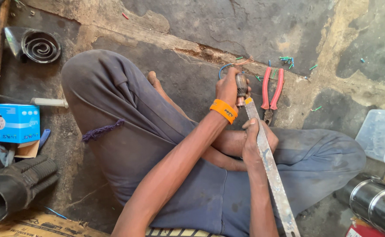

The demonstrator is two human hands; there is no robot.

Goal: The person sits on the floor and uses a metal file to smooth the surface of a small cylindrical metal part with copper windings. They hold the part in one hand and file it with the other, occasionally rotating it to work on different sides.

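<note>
My left hand (228,86), with an orange band on its wrist, is shut on a small cylindrical metal part (241,84) that has blue wire and bare copper strands (244,62) sticking out of its top. My right hand (257,141) grips a long flat metal blade (271,171). The blade's tip rests against the lower end of the metal part. Both hands are above my crossed legs in grey trousers, over a cracked concrete floor.
Red-handled pliers (272,91) lie on the floor just right of my left hand, among several green and blue wire offcuts (286,59). A blue box (13,123), a black ribbed hose (17,184) and a spiral coil (40,45) sit at left. Metal cylinders (376,204) and a clear plastic lid (378,131) are at right.
</note>
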